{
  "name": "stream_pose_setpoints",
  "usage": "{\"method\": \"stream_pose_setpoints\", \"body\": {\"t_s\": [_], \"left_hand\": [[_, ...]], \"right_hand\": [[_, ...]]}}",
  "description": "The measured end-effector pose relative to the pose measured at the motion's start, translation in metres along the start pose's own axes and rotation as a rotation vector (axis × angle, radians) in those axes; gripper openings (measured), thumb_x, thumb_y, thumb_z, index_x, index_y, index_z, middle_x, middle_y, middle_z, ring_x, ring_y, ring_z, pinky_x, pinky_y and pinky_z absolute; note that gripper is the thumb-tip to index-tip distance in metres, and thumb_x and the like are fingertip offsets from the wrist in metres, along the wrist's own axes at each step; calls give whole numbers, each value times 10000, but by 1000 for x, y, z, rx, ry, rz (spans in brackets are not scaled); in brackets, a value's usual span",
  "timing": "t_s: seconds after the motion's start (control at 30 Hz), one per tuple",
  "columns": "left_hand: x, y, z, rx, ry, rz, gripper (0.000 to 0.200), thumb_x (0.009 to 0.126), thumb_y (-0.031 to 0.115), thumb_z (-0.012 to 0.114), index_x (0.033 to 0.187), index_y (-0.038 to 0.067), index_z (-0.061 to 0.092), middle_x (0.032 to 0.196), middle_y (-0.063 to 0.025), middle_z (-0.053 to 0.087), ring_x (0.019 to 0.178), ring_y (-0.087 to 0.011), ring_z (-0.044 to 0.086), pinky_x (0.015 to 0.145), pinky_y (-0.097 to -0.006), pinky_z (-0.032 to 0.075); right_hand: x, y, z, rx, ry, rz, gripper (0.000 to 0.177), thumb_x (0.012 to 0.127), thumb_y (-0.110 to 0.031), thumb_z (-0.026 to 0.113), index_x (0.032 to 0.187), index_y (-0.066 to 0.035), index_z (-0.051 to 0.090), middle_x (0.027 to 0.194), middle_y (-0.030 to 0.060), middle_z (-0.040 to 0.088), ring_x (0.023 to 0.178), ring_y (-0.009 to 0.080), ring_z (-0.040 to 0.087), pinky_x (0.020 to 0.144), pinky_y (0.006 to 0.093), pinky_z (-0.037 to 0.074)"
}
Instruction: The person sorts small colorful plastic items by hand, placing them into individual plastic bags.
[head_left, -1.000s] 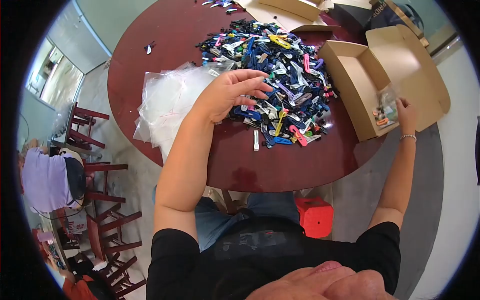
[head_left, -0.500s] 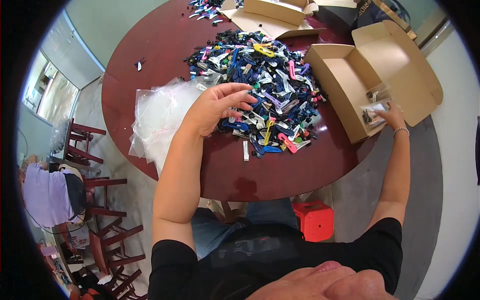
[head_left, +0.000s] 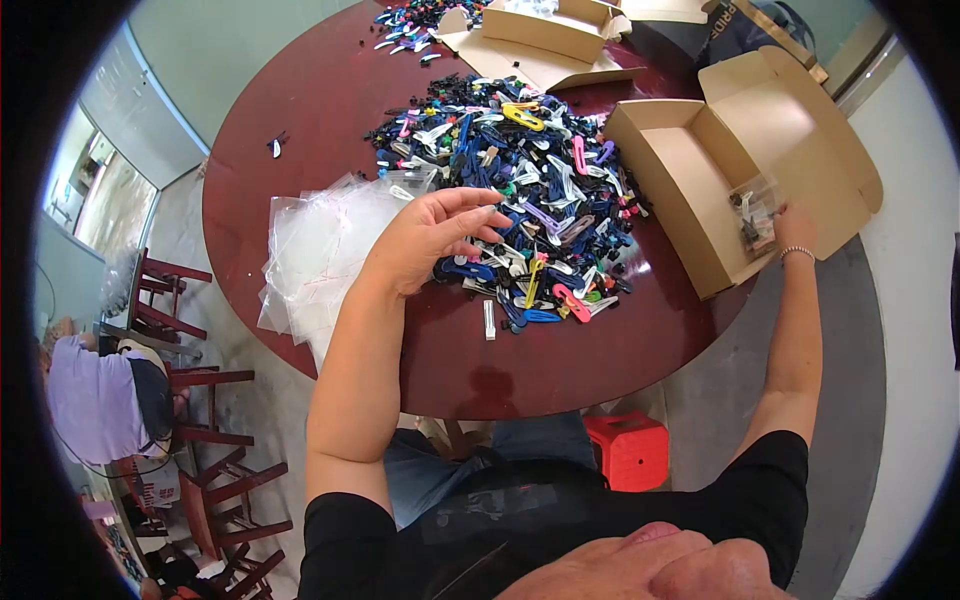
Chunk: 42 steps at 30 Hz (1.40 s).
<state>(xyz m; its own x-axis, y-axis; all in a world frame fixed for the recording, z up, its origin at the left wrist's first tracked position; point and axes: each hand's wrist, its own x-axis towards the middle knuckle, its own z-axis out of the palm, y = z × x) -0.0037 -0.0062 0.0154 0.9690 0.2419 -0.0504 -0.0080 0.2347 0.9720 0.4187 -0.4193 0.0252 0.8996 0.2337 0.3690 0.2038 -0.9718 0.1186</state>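
Currently we see the left hand (head_left: 440, 237) loosely open above the edge of a multicoloured heap of small clips (head_left: 520, 150); right hand (head_left: 797, 230) at clear plastic bags (head_left: 752, 208) in the brown cardboard box (head_left: 665, 215), grip we can't tell.

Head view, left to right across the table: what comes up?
Clear plastic bags → pile of clips → open cardboard box at right. Left out for overlap: left hand, right hand, far box.
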Motion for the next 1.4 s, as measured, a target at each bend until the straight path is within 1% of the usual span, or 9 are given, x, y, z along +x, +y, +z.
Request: {"method": "stream_pose_setpoints", "body": {"t_s": [0.37,0.53,0.63,0.77,0.97,1.07,1.17,1.27,1.4], "left_hand": [[0,2,2,22,0,-10,337,917,184,586,1202,5,566,1078,-129,652,907,-145,636,703,-225,526],[4,-6,-2,119,-27,31,349,902,209,606,1184,4,583,1038,-93,671,869,-112,624,675,-232,510],[3,-6,2,175,24,102,284,882,200,629,1081,-2,641,915,-72,694,768,-92,627,649,-234,498],[5,-13,9,519,365,627,136,783,136,656,849,20,683,724,-99,676,606,-159,627,574,-288,478],[0,-3,1,277,643,726,84,811,93,654,791,12,652,621,-65,607,531,-101,552,508,-254,436],[-8,7,-2,270,865,981,64,784,76,667,783,18,642,624,-65,596,508,-127,543,487,-260,425],[-15,11,-4,514,887,1215,48,748,60,673,774,40,638,632,-73,587,526,-183,556,503,-288,433],[-11,11,1,553,867,1299,60,724,62,672,759,81,627,608,-58,543,549,-235,544,522,-337,429],[-16,14,2,571,827,1337,81,725,42,673,768,89,622,589,-40,516,538,-223,526,495,-341,406]], "right_hand": [[-18,-10,-16,-12,44,-16,473,736,-350,665,1137,-103,619,1127,156,630,1013,334,609,843,465,480],[7,24,8,-365,206,-376,469,878,-398,569,1244,-106,557,1177,164,606,1052,339,583,864,437,475],[-7,-26,-16,106,408,-450,383,887,-198,575,1230,-32,551,1202,169,586,1128,325,548,951,403,435],[-82,-160,-94,431,462,-722,300,875,-119,608,1150,-1,585,1166,170,600,1102,342,555,943,388,439],[-193,-325,-147,920,81,-1339,179,818,-19,622,996,-11,612,1095,152,610,1020,322,553,919,391,426],[-218,-389,-134,842,156,-1489,330,759,-48,669,1071,8,577,1129,131,589,1053,294,544,907,391,425],[-224,-444,-103,1193,-154,-1340,360,772,-73,654,1112,0,562,1186,125,565,1098,300,519,930,395,408],[-218,-479,-101,1135,155,-1646,419,774,-230,692,1138,-59,572,1199,110,565,1093,284,533,944,402,418],[-229,-507,-109,969,-1,-1785,438,716,-277,727,1080,-57,628,1084,102,617,1011,316,570,886,417,444]]}}
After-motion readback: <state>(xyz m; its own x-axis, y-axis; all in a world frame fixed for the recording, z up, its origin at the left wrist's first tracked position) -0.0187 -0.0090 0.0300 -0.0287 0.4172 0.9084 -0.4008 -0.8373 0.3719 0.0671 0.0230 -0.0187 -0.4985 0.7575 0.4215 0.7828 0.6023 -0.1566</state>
